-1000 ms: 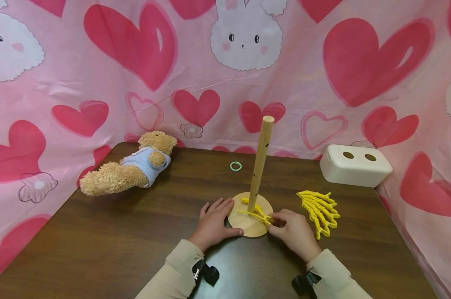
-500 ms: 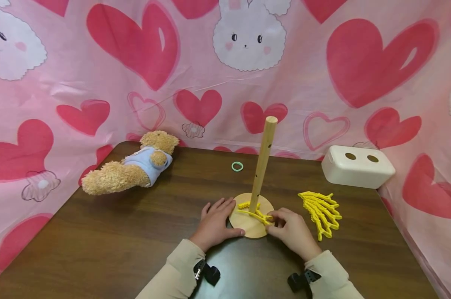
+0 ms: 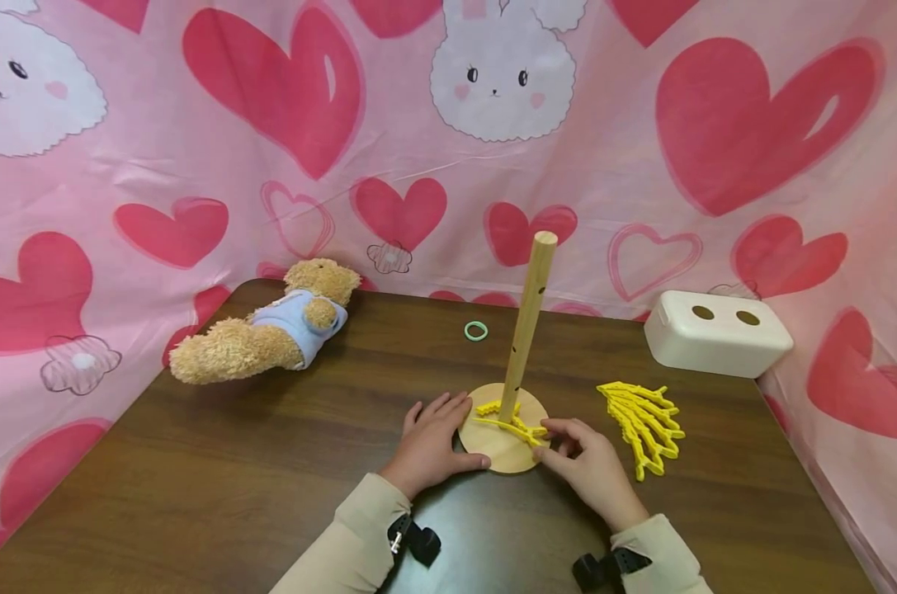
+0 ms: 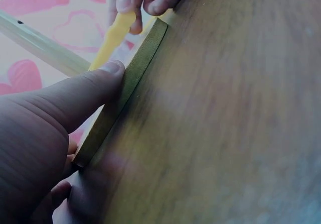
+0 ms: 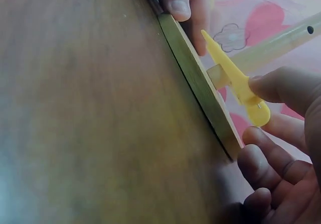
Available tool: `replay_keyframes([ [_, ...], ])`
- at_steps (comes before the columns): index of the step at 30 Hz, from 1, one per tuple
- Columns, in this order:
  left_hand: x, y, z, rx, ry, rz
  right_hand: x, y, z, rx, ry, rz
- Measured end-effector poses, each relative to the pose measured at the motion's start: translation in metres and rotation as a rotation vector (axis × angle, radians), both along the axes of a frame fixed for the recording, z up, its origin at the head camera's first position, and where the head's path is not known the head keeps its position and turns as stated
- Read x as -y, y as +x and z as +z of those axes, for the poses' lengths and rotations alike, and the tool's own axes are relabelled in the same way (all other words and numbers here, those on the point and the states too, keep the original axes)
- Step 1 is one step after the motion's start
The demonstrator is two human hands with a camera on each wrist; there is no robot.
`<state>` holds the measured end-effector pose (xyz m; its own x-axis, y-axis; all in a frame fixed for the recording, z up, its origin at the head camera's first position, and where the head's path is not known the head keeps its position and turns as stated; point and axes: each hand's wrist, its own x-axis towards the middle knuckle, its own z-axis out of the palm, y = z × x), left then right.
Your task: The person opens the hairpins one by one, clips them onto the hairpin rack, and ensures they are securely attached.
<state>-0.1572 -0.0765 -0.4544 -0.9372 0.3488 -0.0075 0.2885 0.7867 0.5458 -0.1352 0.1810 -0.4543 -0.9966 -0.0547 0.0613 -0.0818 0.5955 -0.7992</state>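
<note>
Slightly shifted, the yellow piece [image 5: 235,81] tapers, sharply pointed.

A fuzzy tan teddy bear [image 3: 270,342] is lying down and wearing a light blue shirt [image 3: 299,318]. Under the bear, a brown table [image 3: 270,445] is holding it up. To the right of the bear, a little green ring [image 3: 475,339] is lying flat. Far to the right of the bear, a white box [image 3: 715,342] is showing two round holes [image 3: 703,313]. Behind the bear, a pink cloth [image 3: 389,107] is hanging, showing red hearts [image 3: 292,99] and white bunny faces [image 3: 503,107].
</note>
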Motion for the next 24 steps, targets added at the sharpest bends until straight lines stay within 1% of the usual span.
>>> replay_keyframes([
  [3, -0.001, 0.0, 0.0, 0.006, 0.003, -0.001, -0.003, 0.004, 0.0, -0.013, -0.019, -0.027],
  [9, -0.001, 0.0, 0.0, 0.008, 0.007, -0.002, -0.009, 0.014, 0.002, -0.027, -0.022, -0.065],
  [17, 0.0, 0.0, -0.001, 0.008, 0.008, 0.001, -0.019, 0.03, 0.007, -0.018, -0.024, -0.13],
  [24, -0.001, -0.001, -0.003, 0.012, -0.002, 0.006, -0.033, 0.037, 0.009, 0.015, -0.01, -0.193],
])
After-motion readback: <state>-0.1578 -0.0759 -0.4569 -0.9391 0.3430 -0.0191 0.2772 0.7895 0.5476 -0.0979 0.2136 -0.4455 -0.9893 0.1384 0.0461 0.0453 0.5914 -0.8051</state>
